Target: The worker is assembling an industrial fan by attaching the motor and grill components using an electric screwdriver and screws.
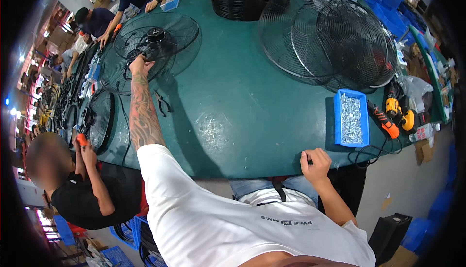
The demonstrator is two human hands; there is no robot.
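Observation:
My left arm stretches far across the green table (228,121) to a black fan with a wire guard (182,29). My left hand (141,66) is closed at the fan's dark middle part, its fingertips partly hidden there. Close to the table's near edge, my right hand (316,165) is curled with the fingers bent in; whatever lies inside it, if anything, is hidden. Beside my left forearm lie dark-handled pliers (162,103). A blue bin (351,143) full of small metal screws stands beyond my right hand.
Wire fan guards (330,38) overlap at the right, beside a stack of guards (250,0). An orange-black electric screwdriver (386,121) with a cable and a yellow drill (395,104) lie right of the bin. At left a co-worker (97,189) sits near another fan (99,121); others work beyond.

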